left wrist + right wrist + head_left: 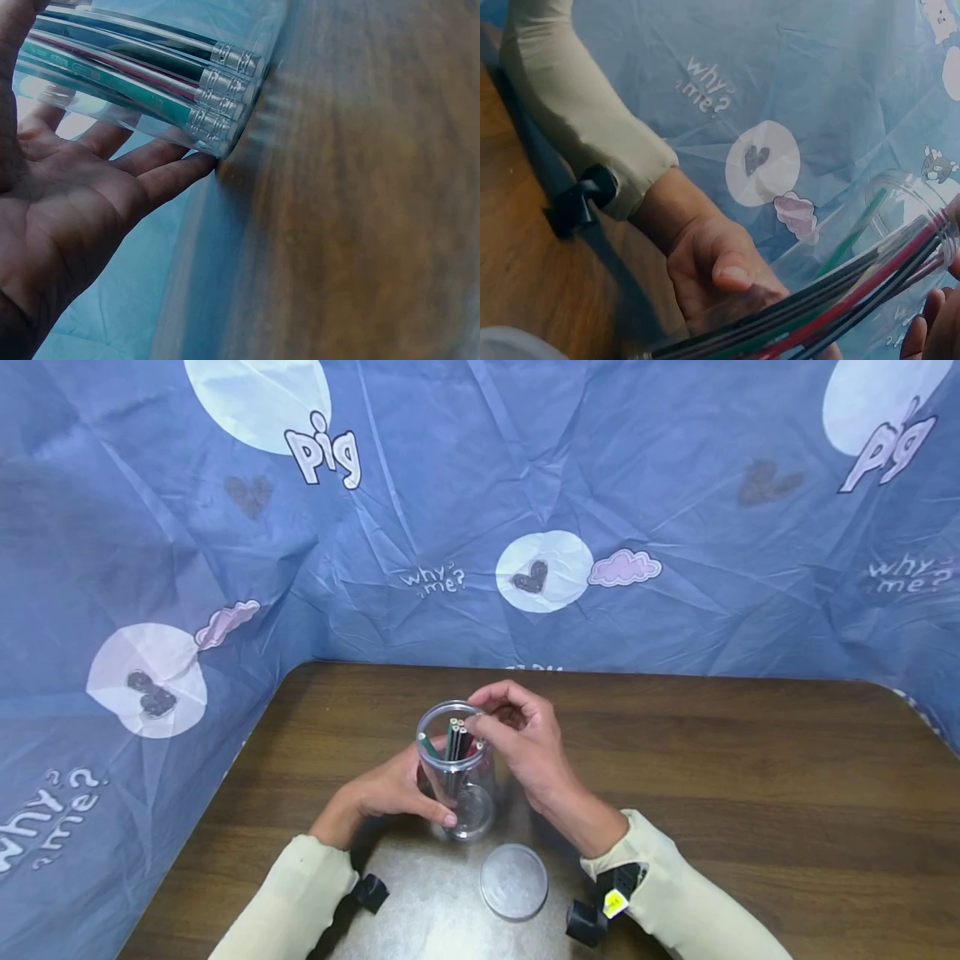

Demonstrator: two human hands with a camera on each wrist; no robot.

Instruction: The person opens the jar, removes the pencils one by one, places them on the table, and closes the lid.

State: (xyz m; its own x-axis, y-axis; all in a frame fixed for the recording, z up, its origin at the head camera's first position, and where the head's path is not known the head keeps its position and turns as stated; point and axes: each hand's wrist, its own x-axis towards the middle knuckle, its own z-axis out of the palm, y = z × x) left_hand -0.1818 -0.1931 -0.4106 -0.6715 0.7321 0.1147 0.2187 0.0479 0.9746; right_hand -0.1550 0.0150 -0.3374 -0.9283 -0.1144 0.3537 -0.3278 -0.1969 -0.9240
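A clear cylindrical jar [474, 806] stands tilted above the table's near part, with several pencils [455, 743] inside. Dark, green and red ones show, their silvery ferrules [214, 124] at the jar's bottom in the left wrist view. My left hand [397, 787] holds the jar from the side, thumb in front and fingers behind. At the jar's mouth is my right hand [528, 743], its thumb and index finger bent close to the rim and the pencil ends. Whether these fingertips pinch a pencil is hidden. Below the jar lies a round lid [513, 882].
Beneath everything is a brown wood-grain table [712, 777], with a bright reflection near its front. A blue printed cloth [450, 510] hangs along the back and left sides. Black wrist cameras [587, 922] sit on both light sleeves.
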